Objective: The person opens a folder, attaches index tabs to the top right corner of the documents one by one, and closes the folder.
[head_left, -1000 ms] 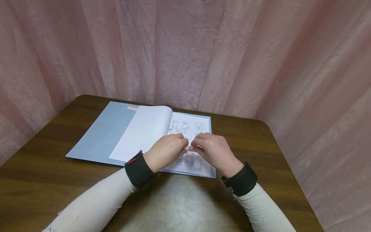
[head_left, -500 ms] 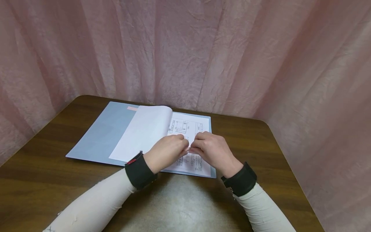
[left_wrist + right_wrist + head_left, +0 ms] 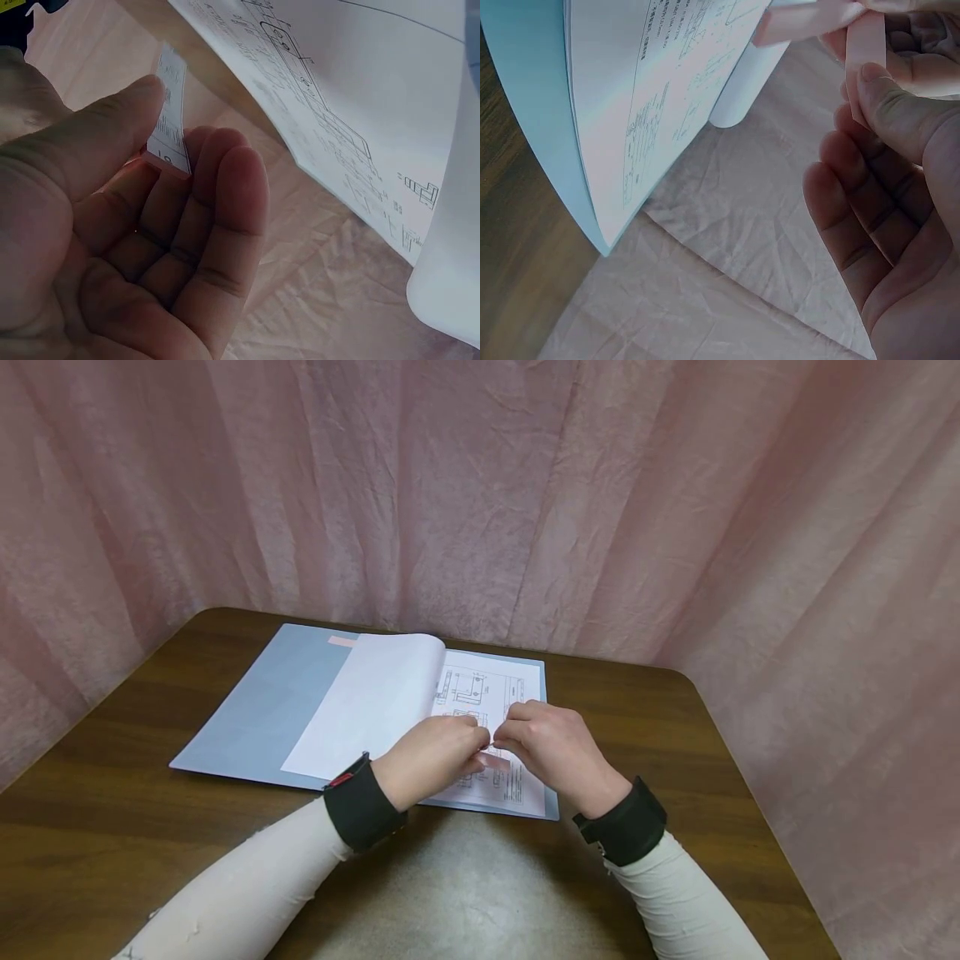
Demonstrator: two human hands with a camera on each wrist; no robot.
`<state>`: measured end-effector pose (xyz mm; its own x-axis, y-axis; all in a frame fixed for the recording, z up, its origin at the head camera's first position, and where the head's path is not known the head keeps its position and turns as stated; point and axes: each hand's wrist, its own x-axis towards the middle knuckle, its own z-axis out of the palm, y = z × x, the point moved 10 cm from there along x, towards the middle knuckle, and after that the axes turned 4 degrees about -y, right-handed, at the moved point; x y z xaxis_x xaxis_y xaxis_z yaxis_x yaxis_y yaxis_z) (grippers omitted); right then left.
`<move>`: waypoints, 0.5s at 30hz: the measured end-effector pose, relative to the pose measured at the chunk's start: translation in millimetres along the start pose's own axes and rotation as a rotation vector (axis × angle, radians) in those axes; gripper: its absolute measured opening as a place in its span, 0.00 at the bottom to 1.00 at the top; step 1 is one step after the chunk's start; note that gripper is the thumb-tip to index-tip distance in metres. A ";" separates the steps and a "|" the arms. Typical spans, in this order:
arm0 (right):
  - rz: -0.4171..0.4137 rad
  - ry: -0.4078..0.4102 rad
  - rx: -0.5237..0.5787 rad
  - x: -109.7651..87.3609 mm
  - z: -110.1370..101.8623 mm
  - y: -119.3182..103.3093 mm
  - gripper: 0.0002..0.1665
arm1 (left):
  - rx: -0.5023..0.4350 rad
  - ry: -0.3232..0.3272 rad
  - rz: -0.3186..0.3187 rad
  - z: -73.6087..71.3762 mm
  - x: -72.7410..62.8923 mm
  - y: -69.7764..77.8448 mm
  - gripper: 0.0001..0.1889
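My left hand (image 3: 431, 752) and right hand (image 3: 555, 743) meet fingertip to fingertip above the page with printed drawings (image 3: 491, 685). Between thumb and fingers, the left hand pinches a small pad of pink sticky notes (image 3: 169, 112), whose underside carries small print. One end of that pad (image 3: 802, 24) sticks out pink in the right wrist view. The right thumb presses a single pink sticky note (image 3: 865, 56) against the fingers, close beside the pad. Its upper end runs up to the left fingertips. The other right fingers curve loosely below.
The page lies in an open light blue folder (image 3: 247, 718) on a brown wooden table (image 3: 720, 793). A blank white sheet (image 3: 367, 693) is turned over to the left, curling at the fold. Another pink sticky note (image 3: 342, 642) shows at its top edge. Pink curtains (image 3: 480, 502) hang behind.
The pink pad now shows below the left fingertips, where before only a little pink was visible between the hands. The left hand has dipped slightly; folder and pages stay put.
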<state>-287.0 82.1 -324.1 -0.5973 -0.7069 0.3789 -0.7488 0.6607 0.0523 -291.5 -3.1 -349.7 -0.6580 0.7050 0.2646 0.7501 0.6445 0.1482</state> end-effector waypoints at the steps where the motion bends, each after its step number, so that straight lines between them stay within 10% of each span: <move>1: 0.000 0.002 0.002 0.1 -0.2 0.0 0.07 | 0.000 -0.002 0.004 0.5 -0.2 0.3 0.12; 15: 0.062 0.039 -0.026 -1.7 -12.7 11.3 0.08 | 0.011 -0.027 0.009 5.3 -0.2 -1.2 0.21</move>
<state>-290.8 93.9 -312.4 -0.6303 -0.6541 0.4181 -0.7025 0.7098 0.0514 -292.5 -2.4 -354.9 -0.6527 0.7186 0.2400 0.7555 0.6411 0.1352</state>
